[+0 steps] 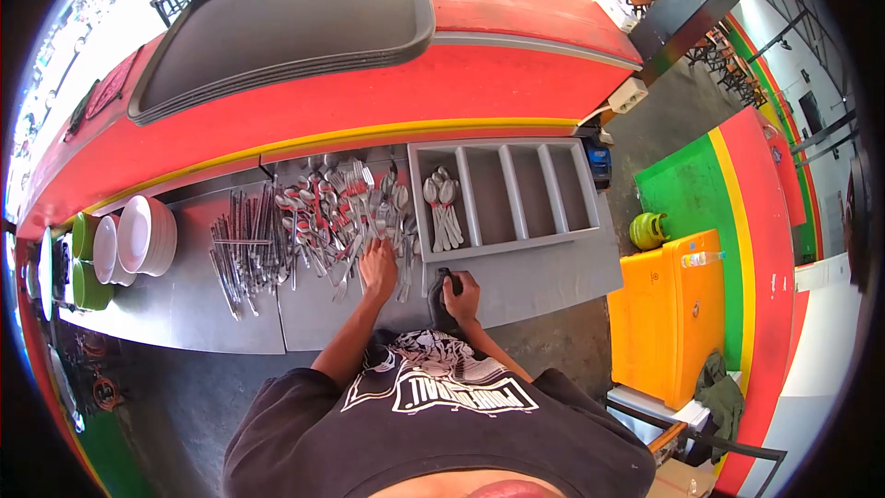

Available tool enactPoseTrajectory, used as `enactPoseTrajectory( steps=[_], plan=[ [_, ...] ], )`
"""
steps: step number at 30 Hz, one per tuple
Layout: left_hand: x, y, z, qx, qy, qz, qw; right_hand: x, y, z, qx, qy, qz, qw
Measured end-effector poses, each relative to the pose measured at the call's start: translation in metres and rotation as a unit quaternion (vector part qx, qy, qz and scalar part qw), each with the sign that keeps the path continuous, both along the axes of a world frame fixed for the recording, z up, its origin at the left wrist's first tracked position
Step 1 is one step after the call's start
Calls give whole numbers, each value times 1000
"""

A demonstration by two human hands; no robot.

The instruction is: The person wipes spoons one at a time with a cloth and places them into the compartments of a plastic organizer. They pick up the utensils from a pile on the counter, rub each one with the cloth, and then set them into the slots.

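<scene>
While your left hand [378, 269] rests on loose cutlery pile [318, 212], grip unclear, right hand [463, 295] clenches dark cloth [440, 314]; pile straight ahead on worktop [184, 304], handles mostly toward you, left hand nearer.

Counter [553, 281] bare along near right edge. Loose cutlery pile [313, 221] blocks centre-left, bowl stack [147, 235] far left, divider tray [513, 192] behind.
</scene>
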State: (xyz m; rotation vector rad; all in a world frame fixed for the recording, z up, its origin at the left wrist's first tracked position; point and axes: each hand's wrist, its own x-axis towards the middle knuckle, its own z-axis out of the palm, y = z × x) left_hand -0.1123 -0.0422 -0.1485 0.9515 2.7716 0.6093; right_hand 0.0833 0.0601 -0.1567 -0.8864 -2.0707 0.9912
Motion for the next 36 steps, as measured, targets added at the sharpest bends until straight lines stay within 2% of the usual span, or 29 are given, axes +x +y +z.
enactPoseTrajectory(
  steps=[5,8,12,15,16,19,21,24,27,29,30,33,36],
  plan=[
    [10,-8,7,-33,-4,-19,999,-3,-1,4,13,5,1,1000],
    [15,-14,-4,-45,-22,-36,998,-1,-2,5,-4,7,4,1000],
    [27,-27,0,36,-143,4,989,-1,-1,-3,15,12,7,1000],
    [38,-34,-2,115,-169,45,978,0,-2,-6,13,5,4,1000],
    [41,-35,-2,123,-206,76,968,0,-2,-6,12,10,3,1000],
    [48,-40,-2,226,-226,84,944,-2,-3,-6,13,20,0,1000],
    [49,-43,-7,269,-337,79,899,0,-2,-11,21,20,0,1000],
    [58,-46,-2,378,-429,46,819,2,4,-37,-54,15,-11,998],
    [68,-48,23,441,-506,42,740,5,-3,2,-169,50,-15,984],
    [74,-49,35,467,-548,51,693,11,-6,6,-178,62,-17,982],
    [77,-52,42,466,-544,55,695,15,-7,9,-183,67,-19,981],
    [84,-53,58,465,-528,67,707,20,-17,19,-319,130,-61,937],
    [92,-57,69,444,-496,88,741,21,-26,56,-396,177,-41,900]
  ],
)
